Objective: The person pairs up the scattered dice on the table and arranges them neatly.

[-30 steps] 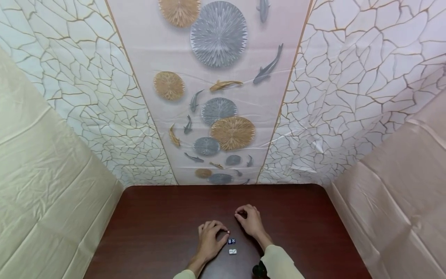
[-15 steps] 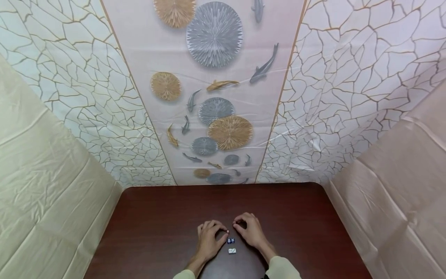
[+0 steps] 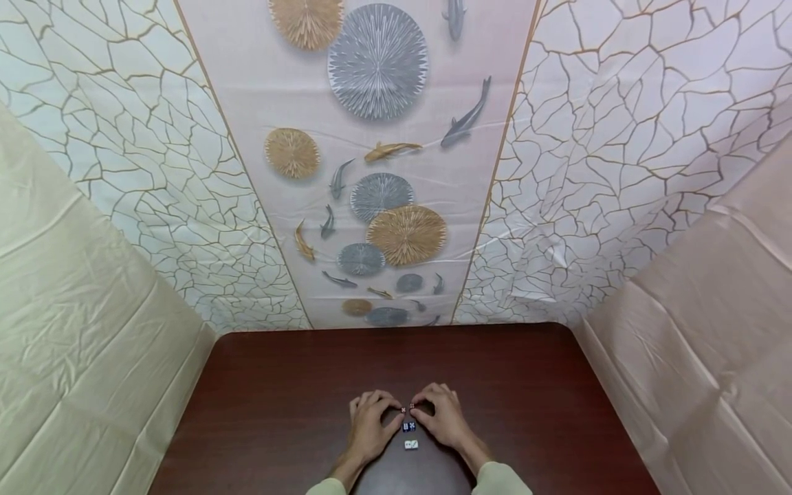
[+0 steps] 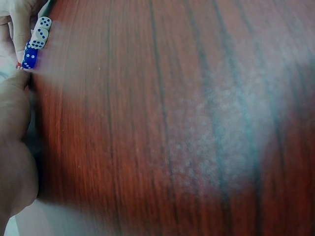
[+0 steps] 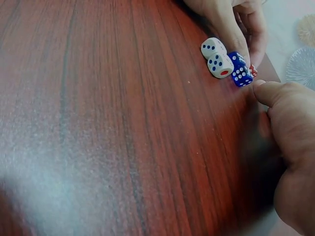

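Observation:
In the head view my left hand [image 3: 370, 430] pinches a red die [image 3: 403, 410] between thumb and forefinger. Opposite it, my right hand [image 3: 447, 421] grips another red die [image 3: 412, 405] by the fingertips, a small gap from the first. Just nearer to me sits a pair of blue dice [image 3: 409, 426] side by side, with a pair of white dice [image 3: 411, 445] in front of them. The right wrist view shows the white dice [image 5: 220, 66] and a blue die [image 5: 241, 74] up close; a red die [image 5: 253, 70] is partly hidden behind the blue.
Everything rests on a dark reddish-brown wooden table [image 3: 278, 385] with rounded far corners. Behind it hangs a patterned cloth [image 3: 383, 227] with fish and round motifs. Beige cloth [image 3: 693, 357] closes off the right side, and similar cloth [image 3: 105, 357] the left.
My right hand has come toward me and to the left with its red die, bringing it close to the other red die. The left hand has stayed nearly still.

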Demonstrator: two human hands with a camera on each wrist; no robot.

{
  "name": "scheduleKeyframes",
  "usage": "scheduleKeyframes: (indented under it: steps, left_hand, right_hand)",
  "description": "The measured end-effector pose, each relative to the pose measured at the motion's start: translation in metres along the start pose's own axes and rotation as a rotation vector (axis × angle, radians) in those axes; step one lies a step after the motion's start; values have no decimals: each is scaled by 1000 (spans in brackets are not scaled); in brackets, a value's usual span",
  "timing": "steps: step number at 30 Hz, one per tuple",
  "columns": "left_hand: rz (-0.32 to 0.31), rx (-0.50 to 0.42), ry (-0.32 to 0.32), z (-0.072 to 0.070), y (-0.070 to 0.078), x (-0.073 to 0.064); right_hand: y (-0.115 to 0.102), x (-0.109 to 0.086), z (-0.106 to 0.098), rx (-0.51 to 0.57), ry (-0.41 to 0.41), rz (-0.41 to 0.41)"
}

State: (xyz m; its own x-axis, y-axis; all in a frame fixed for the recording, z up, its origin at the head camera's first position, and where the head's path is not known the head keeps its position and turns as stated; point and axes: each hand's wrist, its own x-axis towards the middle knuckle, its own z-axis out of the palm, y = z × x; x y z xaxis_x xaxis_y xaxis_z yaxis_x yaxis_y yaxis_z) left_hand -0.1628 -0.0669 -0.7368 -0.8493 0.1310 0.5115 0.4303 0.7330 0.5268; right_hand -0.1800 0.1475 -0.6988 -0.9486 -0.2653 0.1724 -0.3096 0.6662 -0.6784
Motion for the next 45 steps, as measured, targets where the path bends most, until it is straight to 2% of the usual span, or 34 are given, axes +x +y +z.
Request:
scheduleKeyframes:
  steps: [6,13,22,37,40,45]
  left_hand:
    - [8,11,9,-4,5,0]
    - [-33,-2,-36,-4,4,0]
    - [-39,-10,-44,-4,3,-1]
    - [27,17,10,1,-2,-1]
    - [16,7,-5,-1,-1,-1]
    - [-31,-7,-68,-4,1,0]
  right_hand:
    - [-1,-1,3,-14,3,-15]
    - [0,-2,4,-20,0,-13]
    - [1,-3,6,-21,11,-30]
    - [2,-3,6,-24,20,-37]
    - [2,-3,6,-26,19,-38]
    - [3,-3,5,-17,17,-35]
